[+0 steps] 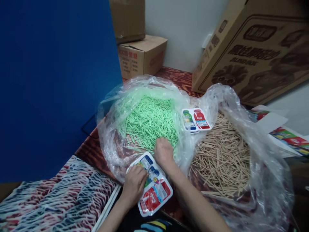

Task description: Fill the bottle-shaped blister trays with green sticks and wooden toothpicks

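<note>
My left hand (135,183) is closed on a flat candy pack (154,198) with rounded white edges, a red part printed "Cola" and a blue and green part. The pack lies tilted just in front of my body. Beside its upper end, my right hand (164,150) is curled at the near edge of a heap of thin light green sticks (152,120). Its fingertips are hidden, so what they pinch does not show. The green sticks lie in an open clear plastic bag (108,129).
To the right, thin brown sticks (222,158) fill another clear bag (267,180). Similar packs (196,120) lie between the bags. A blue panel (55,90) stands at left above many stacked white-edged packs (60,199). Cardboard boxes (154,53) and a large printed carton (253,54) stand behind.
</note>
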Demonstrator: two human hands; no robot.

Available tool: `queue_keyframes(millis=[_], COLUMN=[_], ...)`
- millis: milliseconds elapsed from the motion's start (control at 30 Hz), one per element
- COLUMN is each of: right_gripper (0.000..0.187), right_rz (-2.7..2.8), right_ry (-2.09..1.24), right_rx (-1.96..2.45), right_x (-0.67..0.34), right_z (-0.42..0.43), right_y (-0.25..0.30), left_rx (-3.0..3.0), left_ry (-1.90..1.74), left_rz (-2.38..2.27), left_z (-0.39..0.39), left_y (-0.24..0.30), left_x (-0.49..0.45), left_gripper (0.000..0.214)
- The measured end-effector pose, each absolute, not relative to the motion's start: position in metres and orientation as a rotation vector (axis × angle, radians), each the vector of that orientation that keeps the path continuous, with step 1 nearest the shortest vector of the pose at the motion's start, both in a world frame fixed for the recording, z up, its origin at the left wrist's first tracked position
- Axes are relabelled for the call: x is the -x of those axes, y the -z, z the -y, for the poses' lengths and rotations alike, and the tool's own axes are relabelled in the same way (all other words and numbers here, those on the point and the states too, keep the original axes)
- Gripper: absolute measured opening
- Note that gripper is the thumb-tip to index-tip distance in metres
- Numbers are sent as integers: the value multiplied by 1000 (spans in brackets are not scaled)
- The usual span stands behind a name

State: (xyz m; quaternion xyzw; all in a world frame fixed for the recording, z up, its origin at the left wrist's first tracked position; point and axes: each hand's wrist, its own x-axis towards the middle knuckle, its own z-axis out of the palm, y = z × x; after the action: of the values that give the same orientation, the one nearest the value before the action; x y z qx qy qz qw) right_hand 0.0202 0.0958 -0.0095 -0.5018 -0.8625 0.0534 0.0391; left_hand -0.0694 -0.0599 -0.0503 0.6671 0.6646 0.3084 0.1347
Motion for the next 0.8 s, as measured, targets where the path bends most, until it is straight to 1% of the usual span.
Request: queue_keyframes(millis=[33, 100, 167, 433, 533, 600, 667, 800], right_gripper=[14, 17, 15, 25, 28, 25, 23, 28], right_rz=[2628, 2624, 2666, 2902, 2938, 2946, 2946, 2905], right_ry=[-98, -10, 47, 132, 123, 112, 83, -71], right_rx=[1555, 1542, 1528, 1368, 1282, 1269, 1269, 1313], right_x=[-23, -21, -14, -4, -7, -10, -16, -34], right_z=[-97, -97, -95, -99, -102, -104, -105, -110], right_y=[12, 15, 14, 19, 25, 23, 17, -3], left_rx=[-1932, -1938, -1950, -1979, -2008, -2041, -2088, -2206], left_ry=[-900, -912, -920, -936, -983, -1027, -1077, -1114], left_rz=[-1925, -1921, -1918, -1950, -1940, -1920, -1900, -1863], left_z=[60, 60, 60, 61, 61, 60, 59, 59], left_y=[51, 52, 53, 51, 51, 54, 58, 68], left_x=[69, 69, 69, 68, 69, 71, 73, 81], left_gripper=[23, 21, 20, 23, 23, 22, 21, 18])
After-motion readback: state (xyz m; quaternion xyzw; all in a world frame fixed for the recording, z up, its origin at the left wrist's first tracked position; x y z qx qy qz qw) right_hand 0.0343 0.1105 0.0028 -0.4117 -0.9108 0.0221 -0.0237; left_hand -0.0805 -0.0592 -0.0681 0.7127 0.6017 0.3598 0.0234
